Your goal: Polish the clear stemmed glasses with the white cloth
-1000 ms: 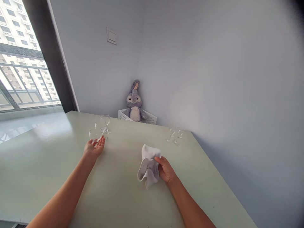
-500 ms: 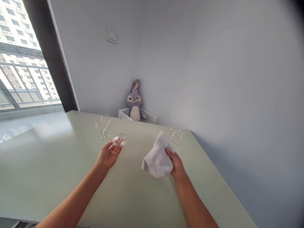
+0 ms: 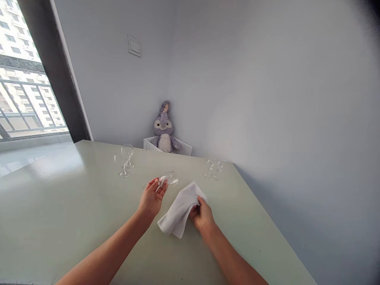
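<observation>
My left hand (image 3: pixel 152 197) has its fingers round a clear stemmed glass (image 3: pixel 170 179), tilted on its side above the table (image 3: pixel 89 221), its bowl toward the right. In my right hand (image 3: pixel 202 213) is a white cloth (image 3: pixel 179 209), pinched near its right edge and hanging down to the left. The cloth is just below and right of the held glass, with a small gap between them. Part of the right fingers is hidden by the cloth.
Two clear stemmed glasses (image 3: pixel 127 152) stand at the back left. More stemmed glasses (image 3: pixel 210 164) stand at the back right near the wall (image 3: pixel 267 99). Behind the table's far edge a purple plush toy (image 3: pixel 164 132) sits in a white perforated basket (image 3: pixel 185 149).
My left hand has moved right with the glass, turning it more sideways. My right hand has come left and slightly down with the cloth, closer to the glass. The view has shifted slightly.
</observation>
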A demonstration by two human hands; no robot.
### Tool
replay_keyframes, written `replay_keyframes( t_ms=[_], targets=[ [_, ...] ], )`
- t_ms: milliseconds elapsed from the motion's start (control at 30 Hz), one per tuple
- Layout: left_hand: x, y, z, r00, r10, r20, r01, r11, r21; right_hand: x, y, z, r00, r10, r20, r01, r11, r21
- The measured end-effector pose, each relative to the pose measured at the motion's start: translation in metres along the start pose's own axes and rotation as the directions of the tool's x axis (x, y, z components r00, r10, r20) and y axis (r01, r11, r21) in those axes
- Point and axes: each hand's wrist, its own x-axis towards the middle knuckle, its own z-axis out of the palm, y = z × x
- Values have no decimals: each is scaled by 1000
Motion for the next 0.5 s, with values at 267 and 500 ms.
replay_keyframes(
  t_ms=[267, 500],
  targets=[
    [-1, -9, -7, 993, 91, 69, -95, 994, 60, -22, -13, 27, 988, 123, -95, -117, 991, 69],
    [-12, -23, -6, 993, 48, 112, -58, 995, 84, -43, -20, 43, 921, -110, 374, 273, 866, -418]
  ],
)
